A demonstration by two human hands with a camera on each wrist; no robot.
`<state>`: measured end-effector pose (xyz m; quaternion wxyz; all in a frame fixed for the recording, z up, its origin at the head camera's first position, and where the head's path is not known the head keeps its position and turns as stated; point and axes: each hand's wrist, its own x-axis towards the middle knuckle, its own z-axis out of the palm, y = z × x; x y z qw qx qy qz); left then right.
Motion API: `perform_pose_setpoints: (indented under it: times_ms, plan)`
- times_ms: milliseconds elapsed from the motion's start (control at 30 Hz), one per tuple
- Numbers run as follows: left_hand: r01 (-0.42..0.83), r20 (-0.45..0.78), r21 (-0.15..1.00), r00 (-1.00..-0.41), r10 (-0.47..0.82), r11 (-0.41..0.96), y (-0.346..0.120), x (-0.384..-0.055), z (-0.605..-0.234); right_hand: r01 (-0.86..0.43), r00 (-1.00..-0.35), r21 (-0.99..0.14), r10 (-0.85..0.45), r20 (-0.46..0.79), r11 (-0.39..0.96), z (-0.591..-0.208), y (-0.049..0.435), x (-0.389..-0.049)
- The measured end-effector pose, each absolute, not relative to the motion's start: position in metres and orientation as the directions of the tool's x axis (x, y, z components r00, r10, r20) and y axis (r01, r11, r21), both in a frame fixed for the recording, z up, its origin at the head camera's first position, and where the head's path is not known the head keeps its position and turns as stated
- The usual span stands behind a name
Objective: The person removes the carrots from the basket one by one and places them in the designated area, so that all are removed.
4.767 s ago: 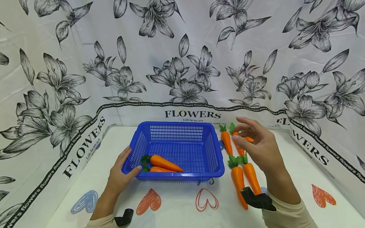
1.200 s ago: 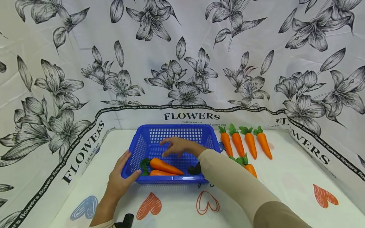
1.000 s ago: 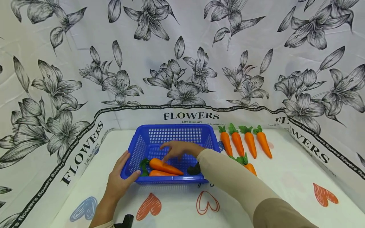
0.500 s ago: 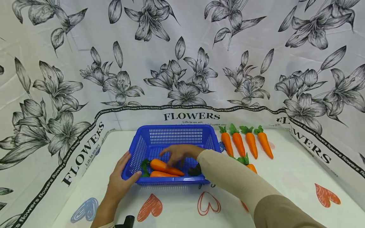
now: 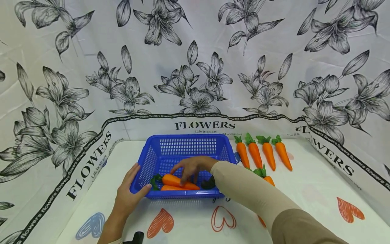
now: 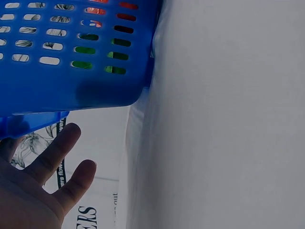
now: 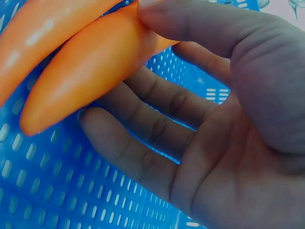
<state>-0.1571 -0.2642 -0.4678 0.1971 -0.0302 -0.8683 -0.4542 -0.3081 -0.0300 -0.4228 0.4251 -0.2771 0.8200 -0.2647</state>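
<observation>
A blue plastic basket (image 5: 195,194) holds two orange carrots lying side by side near its front wall, leaves to the left. My right hand (image 5: 195,166) reaches into the basket and pinches the upper carrot (image 5: 171,180); in the right wrist view the thumb lies on this carrot (image 7: 81,76) and fingers pass behind it. The lower carrot (image 5: 170,187) rests just in front, partly hidden by the basket's rim. At the basket's front left corner my left hand (image 5: 127,191) touches the side with spread, fairly straight fingers, its thumb over the rim.
Several carrots (image 5: 268,156) lie in a row on the white tablecloth (image 5: 307,189) right of the basket. Another carrot (image 5: 268,179) lies nearer, partly covered by my right sleeve (image 5: 253,193). A flower-printed cloth (image 5: 195,98) stands behind.
My right hand has moved from above the carrots on the right into the basket, then down onto the upper carrot, which has shifted slightly right. The left hand stays at the basket.
</observation>
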Motion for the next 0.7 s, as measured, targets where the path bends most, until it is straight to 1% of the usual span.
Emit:
perform_pose_setpoints:
  times_ms: [133, 300, 500, 700]
  plan:
    - [0.237, 0.374, 0.774, -0.919, -0.121, 0.588, -0.264, -0.157, -0.467, -0.238, -0.512, -0.674, -0.68, -0.526, 0.7, -0.421, -0.028, -0.309]
    - [0.235, 0.375, 0.769, -0.919, -0.122, 0.594, -0.264, -0.156, -0.468, -0.209, -0.551, -0.723, -0.69, -0.469, 0.658, -0.414, -0.024, -0.313]
    - [0.234, 0.379, 0.765, -0.917, -0.125, 0.6, -0.263, -0.156, -0.467, -0.232, -0.572, -0.779, -0.729, -0.375, 0.582, -0.401, -0.02, -0.315]
    - [0.234, 0.377, 0.766, -0.918, -0.122, 0.599, -0.264, -0.156, -0.467, -0.252, -0.607, -0.832, -0.751, -0.261, 0.493, -0.384, -0.012, -0.312]
